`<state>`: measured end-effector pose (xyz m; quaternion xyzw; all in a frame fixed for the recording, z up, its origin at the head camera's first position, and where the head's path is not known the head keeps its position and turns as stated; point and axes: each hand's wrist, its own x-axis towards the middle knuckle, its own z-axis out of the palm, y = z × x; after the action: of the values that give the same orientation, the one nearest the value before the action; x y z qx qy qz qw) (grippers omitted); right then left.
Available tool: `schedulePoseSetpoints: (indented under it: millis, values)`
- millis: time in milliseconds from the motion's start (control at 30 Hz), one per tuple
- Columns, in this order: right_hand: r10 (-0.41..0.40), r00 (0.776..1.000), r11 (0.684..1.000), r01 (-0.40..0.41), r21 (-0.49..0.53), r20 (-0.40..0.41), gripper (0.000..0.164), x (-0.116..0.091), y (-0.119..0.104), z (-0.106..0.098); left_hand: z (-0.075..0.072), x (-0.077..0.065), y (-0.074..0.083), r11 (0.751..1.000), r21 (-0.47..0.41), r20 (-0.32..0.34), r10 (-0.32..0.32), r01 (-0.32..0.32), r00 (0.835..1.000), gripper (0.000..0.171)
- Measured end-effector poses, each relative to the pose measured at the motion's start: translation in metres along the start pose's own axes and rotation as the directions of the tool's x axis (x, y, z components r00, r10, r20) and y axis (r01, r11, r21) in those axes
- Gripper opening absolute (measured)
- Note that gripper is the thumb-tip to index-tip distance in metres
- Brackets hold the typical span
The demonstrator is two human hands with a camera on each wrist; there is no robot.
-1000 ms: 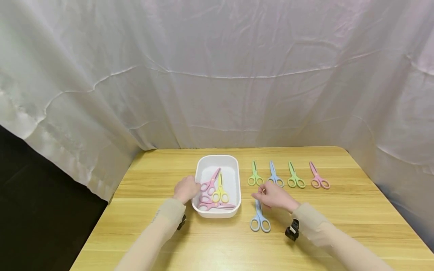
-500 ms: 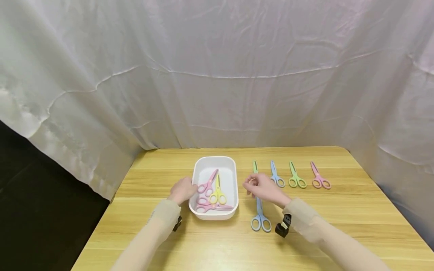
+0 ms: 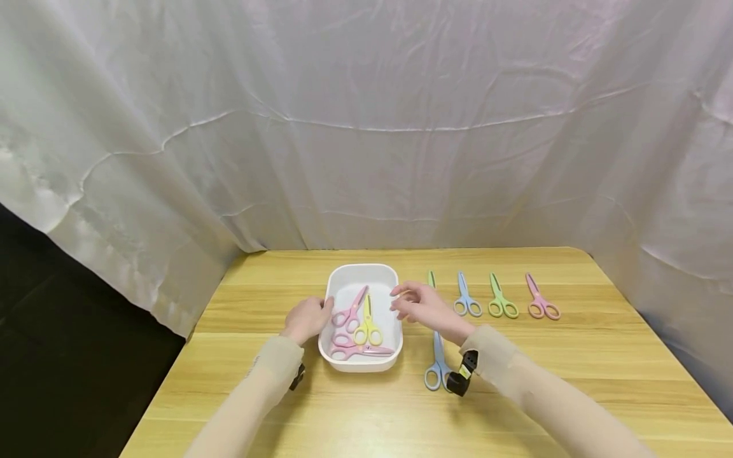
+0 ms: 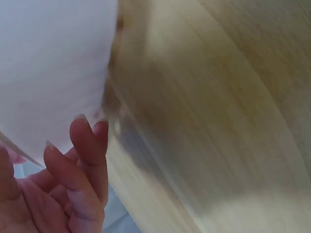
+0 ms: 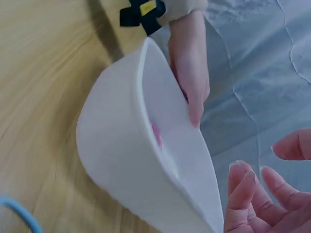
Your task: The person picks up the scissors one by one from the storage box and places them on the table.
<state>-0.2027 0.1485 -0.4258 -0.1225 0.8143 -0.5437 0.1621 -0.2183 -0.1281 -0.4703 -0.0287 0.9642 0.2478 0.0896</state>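
A white plastic box (image 3: 389, 362) stands on the table, with two pink pairs of scissors (image 3: 364, 350) and one yellow pair of scissors (image 3: 366, 327) lying inside. My left hand (image 3: 308, 318) holds its left wall, thumb over the rim; in the left wrist view the fingers (image 4: 80, 182) lie against the outer side. At the right rim hovers my right hand (image 3: 426, 308), thumb and fingers spread, nothing between them. In the right wrist view its fingers (image 5: 240, 194) appear apart from the box wall. Below that wrist lies a blue pair of scissors (image 3: 438, 362), partly covered by the arm.
Along the back right runs a row of scissors: a green pair (image 3: 431, 278) mostly hidden by my right hand, a blue pair (image 3: 466, 299), another green pair (image 3: 501, 302) and a pink pair (image 3: 540, 302). A grey curtain (image 3: 401, 159) hangs behind the table (image 3: 372, 413).
My right hand has moved left from above the front blue scissors to the box's right rim, and its fingers have spread. The box has shifted slightly left with my left hand.
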Motion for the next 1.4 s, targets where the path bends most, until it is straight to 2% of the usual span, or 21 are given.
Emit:
schedulePoseSetpoints:
  millis: [133, 333, 600, 800, 1000, 1133, 1400]
  values:
    - [0.017, 1.0, 0.997, -0.018, 0.076, 0.009, 0.035, 0.005, -0.003, 0.006, 0.005, 0.004, -0.001, 1.0, 0.009, -0.031, 0.006, -0.006, 0.999, 0.052]
    - [0.058, 0.998, 0.978, -0.059, 0.199, 0.014, 0.039, 0.014, -0.002, 0.016, 0.008, 0.004, -0.001, 1.0, -0.011, -0.023, 0.001, -0.001, 1.0, 0.05]
    - [0.089, 0.996, 0.971, -0.094, 0.219, 0.031, 0.038, 0.027, -0.002, 0.036, 0.009, 0.001, 0.003, 1.0, -0.009, -0.025, -0.008, 0.008, 1.0, 0.047]
    - [0.105, 0.993, 0.961, -0.117, 0.249, 0.061, 0.041, 0.034, -0.002, 0.044, 0.011, 0.002, 0.003, 1.0, 0.006, -0.024, -0.005, 0.005, 1.0, 0.047]
    - [0.143, 0.986, 0.957, -0.16, 0.242, 0.088, 0.041, 0.043, -0.009, 0.049, 0.011, 0.002, 0.002, 1.0, 0.012, -0.032, 0.001, -0.001, 0.999, 0.048]
    - [0.142, 0.987, 0.961, -0.156, 0.23, 0.078, 0.039, 0.05, -0.016, 0.054, 0.011, 0.002, 0.002, 1.0, 0.019, -0.04, 0.0, 0.001, 0.999, 0.047]
    - [0.131, 0.991, 0.989, -0.131, 0.064, 0.011, 0.043, 0.066, -0.022, 0.064, 0.012, 0.003, 0.003, 1.0, 0.017, -0.042, -0.003, 0.004, 0.999, 0.047]
